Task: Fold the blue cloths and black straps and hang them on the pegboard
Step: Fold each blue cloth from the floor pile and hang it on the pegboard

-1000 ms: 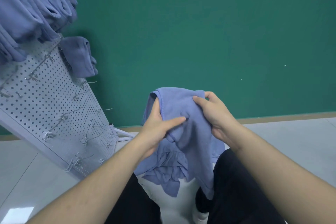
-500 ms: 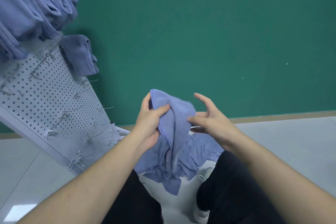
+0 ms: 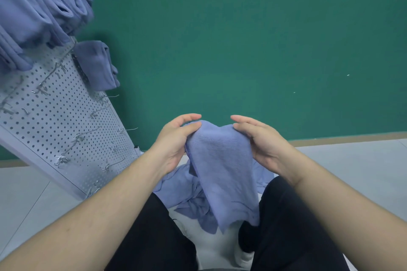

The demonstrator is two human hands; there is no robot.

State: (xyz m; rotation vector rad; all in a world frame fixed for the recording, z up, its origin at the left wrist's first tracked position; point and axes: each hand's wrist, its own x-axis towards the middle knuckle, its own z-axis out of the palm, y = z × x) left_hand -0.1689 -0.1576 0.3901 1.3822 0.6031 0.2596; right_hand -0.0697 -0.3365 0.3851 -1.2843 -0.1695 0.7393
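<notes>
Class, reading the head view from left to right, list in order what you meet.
hanging blue cloths → pegboard → left hand → held blue cloth → right hand

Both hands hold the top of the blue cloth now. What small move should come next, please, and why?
Probably carry the cloth left to a bare hook on the pegboard. The left hand and right hand pinch its top edge, and it hangs doubled into a narrow strip, so the fold looks done. Other folded cloths already hang there.
</notes>
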